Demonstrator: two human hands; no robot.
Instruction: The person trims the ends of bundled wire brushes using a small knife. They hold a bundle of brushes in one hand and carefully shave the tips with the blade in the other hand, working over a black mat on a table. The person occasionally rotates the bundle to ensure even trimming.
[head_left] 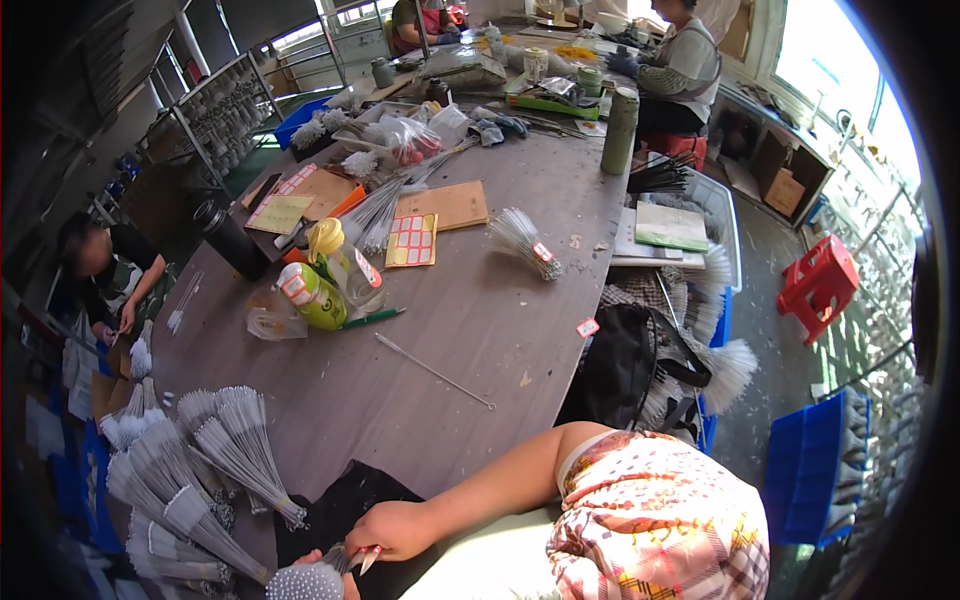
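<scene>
My right hand (392,530) is closed at the lower edge of the view, against the wire stems of a bundle of thin brushes (304,582). The bundle's round grey end, dotted with white, faces up. A pale pointed tip (370,559) sticks out under my right fingers; I cannot make out what it belongs to. Of my left hand (335,560), only parts of the fingers show, wrapped round the same bundle. Beneath both hands lies a black cloth (345,497). Several bundles of white-bristled wire brushes (180,490) are heaped to the left.
A single wire brush (435,371) lies mid-table. Beyond it stand a yellow-lidded bottle (345,265), a green bottle (312,297) and a black flask (230,240). Another brush bundle (525,243) lies farther right. A black bag (620,365) hangs by the right edge. Other people sit around the table.
</scene>
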